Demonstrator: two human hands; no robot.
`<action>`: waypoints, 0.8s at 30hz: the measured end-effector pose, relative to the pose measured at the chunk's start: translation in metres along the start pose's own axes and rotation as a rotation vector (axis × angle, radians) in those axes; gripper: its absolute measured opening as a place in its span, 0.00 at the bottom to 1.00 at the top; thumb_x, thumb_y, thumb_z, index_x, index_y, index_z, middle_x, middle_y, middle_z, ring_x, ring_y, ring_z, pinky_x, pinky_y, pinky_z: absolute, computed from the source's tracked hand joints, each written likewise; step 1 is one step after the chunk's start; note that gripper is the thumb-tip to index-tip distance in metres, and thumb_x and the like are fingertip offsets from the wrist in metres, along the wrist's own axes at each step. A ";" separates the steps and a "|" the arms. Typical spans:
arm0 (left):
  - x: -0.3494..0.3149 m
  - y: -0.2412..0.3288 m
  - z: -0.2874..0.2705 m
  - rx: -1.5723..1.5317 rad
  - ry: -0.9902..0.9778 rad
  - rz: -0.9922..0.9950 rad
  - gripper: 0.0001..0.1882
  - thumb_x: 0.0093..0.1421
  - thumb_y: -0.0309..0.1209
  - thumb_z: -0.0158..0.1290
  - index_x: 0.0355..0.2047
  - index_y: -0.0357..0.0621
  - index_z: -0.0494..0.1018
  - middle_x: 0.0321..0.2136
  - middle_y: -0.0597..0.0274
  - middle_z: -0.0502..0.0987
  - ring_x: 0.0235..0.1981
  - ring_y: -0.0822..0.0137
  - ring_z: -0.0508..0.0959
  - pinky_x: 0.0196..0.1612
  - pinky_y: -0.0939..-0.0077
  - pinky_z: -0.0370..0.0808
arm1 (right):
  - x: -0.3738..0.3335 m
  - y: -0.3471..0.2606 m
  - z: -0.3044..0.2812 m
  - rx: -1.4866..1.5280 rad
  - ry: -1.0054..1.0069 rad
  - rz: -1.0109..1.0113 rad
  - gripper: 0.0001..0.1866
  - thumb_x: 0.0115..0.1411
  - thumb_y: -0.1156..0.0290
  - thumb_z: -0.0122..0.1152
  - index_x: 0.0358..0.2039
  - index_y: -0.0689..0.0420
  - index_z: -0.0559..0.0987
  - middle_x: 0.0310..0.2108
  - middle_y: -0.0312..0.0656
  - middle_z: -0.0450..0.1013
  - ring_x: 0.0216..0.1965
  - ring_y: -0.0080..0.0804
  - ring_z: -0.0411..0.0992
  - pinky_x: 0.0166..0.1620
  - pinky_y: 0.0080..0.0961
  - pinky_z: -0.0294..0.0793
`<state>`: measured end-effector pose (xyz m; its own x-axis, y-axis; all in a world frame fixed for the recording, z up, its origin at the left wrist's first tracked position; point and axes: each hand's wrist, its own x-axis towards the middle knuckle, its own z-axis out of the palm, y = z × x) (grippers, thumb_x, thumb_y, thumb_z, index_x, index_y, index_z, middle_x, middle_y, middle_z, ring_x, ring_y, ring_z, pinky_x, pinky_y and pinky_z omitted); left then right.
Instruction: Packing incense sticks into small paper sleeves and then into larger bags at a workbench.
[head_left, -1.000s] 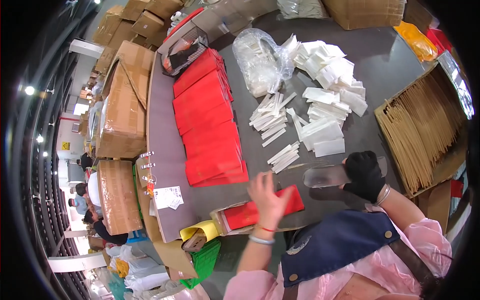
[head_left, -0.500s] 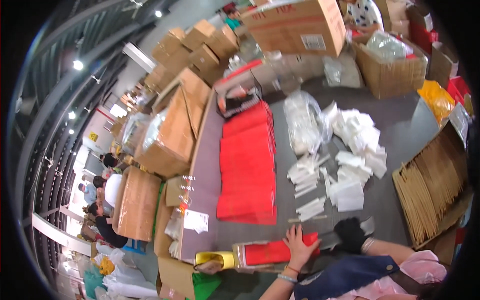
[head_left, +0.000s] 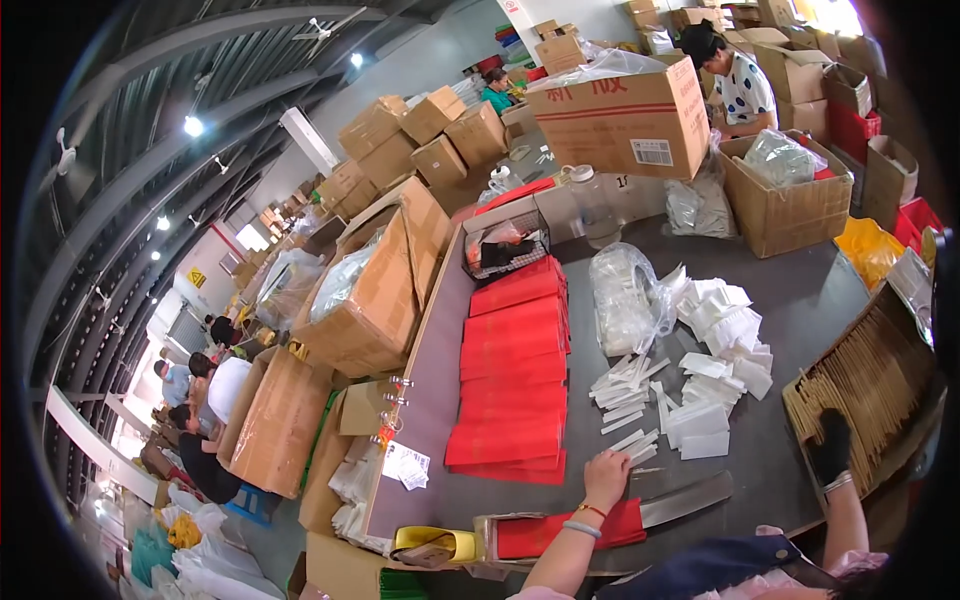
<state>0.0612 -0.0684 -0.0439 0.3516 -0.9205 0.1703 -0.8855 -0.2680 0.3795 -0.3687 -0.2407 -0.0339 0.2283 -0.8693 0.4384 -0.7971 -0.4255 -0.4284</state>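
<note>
My bare left hand (head_left: pixel 607 478) reaches over the table, its fingers drawn together at the near end of some white paper strips (head_left: pixel 628 446); what they pinch is too small to make out. Just below the hand, a red paper sleeve (head_left: pixel 560 533) lies in a shallow holder at the table's near edge. A long metal strip (head_left: pixel 688 499) sticks out to the right from the sleeve. My right hand (head_left: pixel 832 452), in a black glove, is at the bundle of thin wooden sticks (head_left: pixel 870 385) inside an open cardboard box. Its fingers are too dark to read.
Overlapping red paper sleeves (head_left: pixel 512 380) run along the table's left side. Beside them lie a clear plastic bag (head_left: pixel 625 290) and white paper pieces (head_left: pixel 725 330). A yellow container (head_left: pixel 440 543) sits at the near left. Cartons (head_left: pixel 620 120) stand at the back, near another person (head_left: pixel 745 90).
My right hand has left the metal strip and moved right to the wooden sticks. My left hand has lifted off the red sleeve and moved up to the white strips. The view has shifted.
</note>
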 end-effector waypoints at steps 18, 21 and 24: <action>-0.014 0.001 -0.011 -0.254 0.079 -0.009 0.07 0.53 0.34 0.58 0.27 0.45 0.78 0.26 0.55 0.78 0.31 0.52 0.78 0.35 0.58 0.74 | 0.025 0.114 -0.063 -0.591 -0.530 0.014 0.13 0.60 0.69 0.48 0.39 0.60 0.79 0.43 0.48 0.75 0.45 0.45 0.71 0.48 0.38 0.71; -0.011 0.000 -0.010 -0.283 0.045 -0.054 0.07 0.52 0.34 0.59 0.27 0.45 0.78 0.24 0.56 0.76 0.28 0.52 0.77 0.33 0.59 0.74 | 0.027 0.112 -0.060 -0.570 -0.507 0.077 0.14 0.61 0.69 0.47 0.42 0.61 0.77 0.46 0.49 0.73 0.47 0.46 0.71 0.49 0.37 0.71; -0.009 0.009 -0.025 -0.319 0.082 -0.063 0.07 0.53 0.34 0.60 0.24 0.45 0.78 0.23 0.57 0.77 0.27 0.53 0.78 0.31 0.63 0.74 | 0.034 0.109 -0.055 -0.571 -0.519 0.195 0.16 0.62 0.70 0.46 0.47 0.61 0.75 0.50 0.51 0.71 0.50 0.46 0.70 0.51 0.35 0.70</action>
<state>0.0575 -0.0550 -0.0191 0.4375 -0.8756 0.2046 -0.7260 -0.2097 0.6549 -0.4785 -0.3027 -0.0215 0.1745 -0.9808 -0.0871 -0.9808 -0.1809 0.0730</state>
